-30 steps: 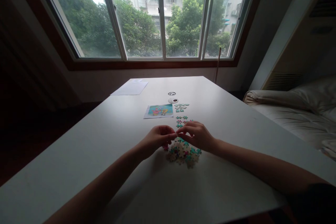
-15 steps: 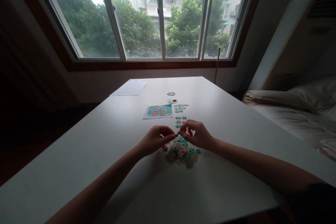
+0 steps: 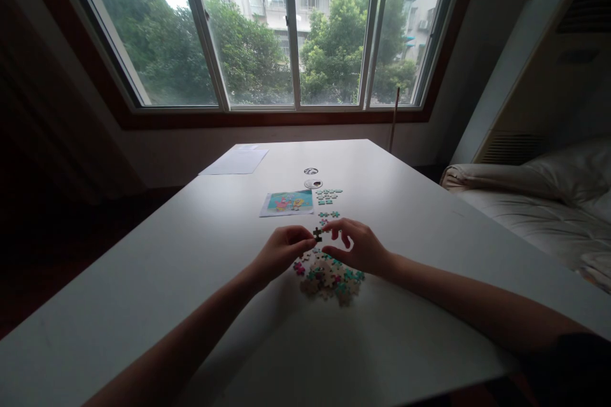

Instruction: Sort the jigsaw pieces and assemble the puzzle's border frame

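Observation:
My left hand (image 3: 281,251) pinches a small dark puzzle piece (image 3: 317,233) and holds it just above the white table (image 3: 191,254). My right hand (image 3: 359,245) hovers beside it, fingers loosely curled and slightly apart, holding nothing that I can see. Below both hands lies a heap of loose puzzle pieces (image 3: 329,276) in teal, pink and cream. Farther off, small groups of teal pieces (image 3: 328,195) are laid out in rows. A colourful reference picture (image 3: 287,202) lies flat to their left.
Two small round objects (image 3: 313,178) sit beyond the picture. A sheet of paper (image 3: 235,162) lies near the table's far left corner. A bed with pale bedding (image 3: 539,197) stands to the right, and a wide window (image 3: 286,25) fills the far wall.
My hands have risen a little off the heap and drawn apart. The dark piece, first pinched between both hands, now stays in my left fingers alone.

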The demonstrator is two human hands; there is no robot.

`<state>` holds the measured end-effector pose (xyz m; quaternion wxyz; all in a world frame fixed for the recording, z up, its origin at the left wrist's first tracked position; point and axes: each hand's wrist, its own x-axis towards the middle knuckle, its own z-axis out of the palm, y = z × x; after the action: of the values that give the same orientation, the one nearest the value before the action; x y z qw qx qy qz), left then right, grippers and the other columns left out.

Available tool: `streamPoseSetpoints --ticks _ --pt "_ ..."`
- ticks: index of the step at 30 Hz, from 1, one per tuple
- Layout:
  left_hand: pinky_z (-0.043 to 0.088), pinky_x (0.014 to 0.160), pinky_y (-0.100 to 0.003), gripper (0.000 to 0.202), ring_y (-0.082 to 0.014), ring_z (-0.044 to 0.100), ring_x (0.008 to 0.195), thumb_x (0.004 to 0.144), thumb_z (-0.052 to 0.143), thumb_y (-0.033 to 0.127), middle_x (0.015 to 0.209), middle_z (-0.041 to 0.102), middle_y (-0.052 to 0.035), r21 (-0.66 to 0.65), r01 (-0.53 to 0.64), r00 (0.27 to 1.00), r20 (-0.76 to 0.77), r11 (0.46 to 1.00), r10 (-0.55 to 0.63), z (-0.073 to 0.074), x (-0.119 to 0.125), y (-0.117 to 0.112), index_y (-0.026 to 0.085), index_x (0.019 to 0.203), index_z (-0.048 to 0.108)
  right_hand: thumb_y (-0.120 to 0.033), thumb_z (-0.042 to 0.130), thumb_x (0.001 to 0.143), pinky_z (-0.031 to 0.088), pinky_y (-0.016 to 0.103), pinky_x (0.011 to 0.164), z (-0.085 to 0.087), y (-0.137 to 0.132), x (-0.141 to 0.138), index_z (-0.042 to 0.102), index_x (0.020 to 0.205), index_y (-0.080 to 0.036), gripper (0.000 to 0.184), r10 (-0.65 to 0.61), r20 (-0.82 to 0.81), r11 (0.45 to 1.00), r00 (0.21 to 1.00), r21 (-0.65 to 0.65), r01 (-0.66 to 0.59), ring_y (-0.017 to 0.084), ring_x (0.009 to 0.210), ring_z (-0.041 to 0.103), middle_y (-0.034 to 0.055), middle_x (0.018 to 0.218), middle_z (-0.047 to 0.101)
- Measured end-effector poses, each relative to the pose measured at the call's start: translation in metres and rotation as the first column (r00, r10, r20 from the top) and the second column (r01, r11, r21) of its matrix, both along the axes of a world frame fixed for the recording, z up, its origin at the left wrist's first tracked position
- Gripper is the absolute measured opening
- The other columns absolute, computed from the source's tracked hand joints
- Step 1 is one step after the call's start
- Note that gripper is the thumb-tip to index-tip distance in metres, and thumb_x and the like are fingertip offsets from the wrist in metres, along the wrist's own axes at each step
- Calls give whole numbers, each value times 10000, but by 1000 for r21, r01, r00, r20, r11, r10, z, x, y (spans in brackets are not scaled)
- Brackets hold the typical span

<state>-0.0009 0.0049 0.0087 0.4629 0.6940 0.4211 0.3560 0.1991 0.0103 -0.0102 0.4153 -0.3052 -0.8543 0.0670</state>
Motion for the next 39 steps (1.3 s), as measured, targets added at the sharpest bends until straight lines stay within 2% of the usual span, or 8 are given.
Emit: streamPoseSetpoints --ticks 8,18,22,25,28,34,39 --pt "332 478 -190 220 -77 424 509 685 633 326 563 509 28 -51 31 999 39 998 -29 -2 1 -1 109 698 599 -416 540 807 401 233 618 -2 1 0 549 993 -184 298 -32 70 994 997 110 24 80 571 529 -4 710 604" --pt "352 492 -196 230 -88 444 536 727 606 338 599 526 14 -14 86 996 1 996 -86 -7 0 1 108 737 612 -364 556 807 390 234 605 -2 2 0 567 948 -186 227 -17 57 990 998 138 9 73 527 508 -16 676 611" --pt "374 521 -207 238 -107 481 577 759 570 351 653 581 -10 132 108 981 -173 985 -85 -6 -12 8 122 774 632 -358 566 801 402 233 602 0 10 6 577 961 -189 233 -55 20 987 998 155 51 65 502 489 -18 677 616" --pt "375 524 -204 229 -109 483 578 785 530 338 645 582 -9 255 118 939 -343 960 -24 -6 -25 15 134 777 636 -360 567 796 406 223 567 -1 23 19 585 953 -182 238 -123 -24 982 992 140 126 65 492 473 -7 689 613" --pt "378 531 -207 202 -109 484 566 787 513 302 625 565 -8 339 183 879 -476 923 0 -6 -36 19 140 763 632 -363 561 795 404 209 532 -7 36 34 587 953 -180 243 -185 -89 978 979 81 193 64 488 461 -2 704 602" --pt "391 536 -207 176 -116 504 574 776 511 277 654 575 -21 311 299 792 -608 902 -54 -7 -44 19 149 762 631 -352 568 782 390 193 498 -17 47 45 574 963 -179 251 -259 -188 965 947 -86 247 62 482 440 -19 672 567" --pt "386 536 -194 173 -111 505 579 776 529 283 660 583 -16 256 361 774 -619 896 -135 -5 -44 18 154 794 643 -333 570 780 386 191 501 -17 45 41 572 970 -180 244 -240 -199 968 950 -120 220 61 483 432 -26 665 556"
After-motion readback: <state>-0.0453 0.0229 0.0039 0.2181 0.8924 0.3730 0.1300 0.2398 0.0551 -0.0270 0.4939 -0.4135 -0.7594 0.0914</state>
